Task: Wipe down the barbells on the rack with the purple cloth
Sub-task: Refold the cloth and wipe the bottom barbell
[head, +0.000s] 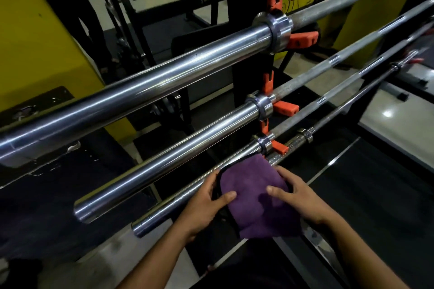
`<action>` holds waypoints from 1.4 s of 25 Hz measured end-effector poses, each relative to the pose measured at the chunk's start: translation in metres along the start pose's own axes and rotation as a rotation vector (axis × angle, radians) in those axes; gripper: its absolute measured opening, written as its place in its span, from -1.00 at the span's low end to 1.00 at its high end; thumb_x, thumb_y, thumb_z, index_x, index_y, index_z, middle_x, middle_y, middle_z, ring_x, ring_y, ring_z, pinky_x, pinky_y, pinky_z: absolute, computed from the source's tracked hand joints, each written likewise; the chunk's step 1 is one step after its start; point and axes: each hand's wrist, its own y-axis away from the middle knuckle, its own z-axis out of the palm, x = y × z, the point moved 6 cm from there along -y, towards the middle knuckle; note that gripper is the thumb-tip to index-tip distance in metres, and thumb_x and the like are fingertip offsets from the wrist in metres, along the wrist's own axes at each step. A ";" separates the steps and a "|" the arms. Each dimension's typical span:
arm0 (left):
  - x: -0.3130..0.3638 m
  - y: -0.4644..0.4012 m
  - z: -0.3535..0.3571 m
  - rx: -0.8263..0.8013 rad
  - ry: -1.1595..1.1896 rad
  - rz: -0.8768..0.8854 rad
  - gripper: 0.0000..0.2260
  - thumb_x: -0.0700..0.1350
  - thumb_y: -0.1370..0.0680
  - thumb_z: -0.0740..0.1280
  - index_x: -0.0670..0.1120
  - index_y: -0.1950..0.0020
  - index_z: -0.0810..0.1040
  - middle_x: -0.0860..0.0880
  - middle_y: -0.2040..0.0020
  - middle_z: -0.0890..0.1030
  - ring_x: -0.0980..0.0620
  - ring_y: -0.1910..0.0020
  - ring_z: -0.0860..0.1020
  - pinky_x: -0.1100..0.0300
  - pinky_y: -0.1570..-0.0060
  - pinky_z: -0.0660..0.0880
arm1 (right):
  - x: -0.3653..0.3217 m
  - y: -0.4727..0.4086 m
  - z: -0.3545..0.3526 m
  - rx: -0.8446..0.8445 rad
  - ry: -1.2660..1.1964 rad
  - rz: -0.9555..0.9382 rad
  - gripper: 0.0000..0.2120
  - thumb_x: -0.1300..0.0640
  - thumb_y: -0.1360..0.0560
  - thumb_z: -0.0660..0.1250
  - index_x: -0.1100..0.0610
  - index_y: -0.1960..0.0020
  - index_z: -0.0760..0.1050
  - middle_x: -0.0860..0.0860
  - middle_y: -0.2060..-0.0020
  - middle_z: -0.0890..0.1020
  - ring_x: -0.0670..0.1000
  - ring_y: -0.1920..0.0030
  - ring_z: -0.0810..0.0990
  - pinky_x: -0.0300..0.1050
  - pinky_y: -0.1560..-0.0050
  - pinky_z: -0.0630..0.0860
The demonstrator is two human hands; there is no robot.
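Both hands, left hand point(206, 204) and right hand point(298, 199), grasp the purple cloth point(256, 197) over the lowest barbell point(178, 197), lower centre; wrap it snugly, then slide along the sleeve.

top barbell point(141, 91) cut off left, purple cloth point(256, 197) hides sleeve — partly

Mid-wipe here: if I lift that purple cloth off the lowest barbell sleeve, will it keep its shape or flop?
Probably flop. The purple cloth drapes over the lowest barbell and hangs limp below it, so it looks soft and light. Its plush surface should grip rather than slide on the chrome. The left hand and right hand both pinch it, which suggests it needs holding to stay wrapped.
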 end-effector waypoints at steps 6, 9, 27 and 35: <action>0.023 -0.001 -0.005 0.103 -0.395 0.190 -0.74 -0.16 -0.46 0.54 -0.03 -0.13 0.65 0.12 -0.16 0.63 0.18 -0.18 0.58 0.30 -0.22 0.46 | -0.037 0.011 -0.001 0.003 0.252 -0.301 -0.51 0.10 -0.56 0.40 -0.17 -0.44 0.38 -0.12 -0.20 0.59 -0.01 -0.23 0.60 -0.08 -0.19 0.59; 0.033 0.002 0.000 0.151 -0.625 0.295 -0.81 -0.13 -0.43 0.57 -0.03 -0.02 0.69 0.10 -0.27 0.48 0.21 -0.27 0.50 0.43 -0.25 0.37 | -0.037 0.021 0.005 -0.065 0.637 -0.472 -0.71 0.16 -0.61 0.34 0.00 -0.31 0.51 -0.16 -0.18 0.55 -0.12 -0.22 0.55 -0.23 -0.21 0.49; 0.044 0.026 0.027 0.021 -0.967 0.331 -0.68 -0.30 -0.50 0.44 0.09 -0.10 0.67 0.22 -0.04 0.62 0.24 -0.11 0.57 0.35 -0.08 0.46 | 0.039 0.049 0.000 0.021 0.799 -0.298 -0.73 -0.12 -0.46 0.49 -0.03 0.07 0.44 -0.17 0.22 0.43 -0.23 0.15 0.36 -0.16 0.06 0.39; 0.022 0.024 0.022 -0.103 -1.023 0.181 -0.82 0.00 -0.45 0.54 0.19 0.01 0.63 0.20 0.04 0.59 0.21 0.02 0.57 0.21 0.06 0.50 | 0.034 0.053 -0.006 -0.188 0.865 -0.296 -0.82 -0.09 -0.52 0.37 -0.03 -0.05 0.54 -0.15 0.04 0.57 -0.22 0.03 0.50 -0.27 -0.09 0.42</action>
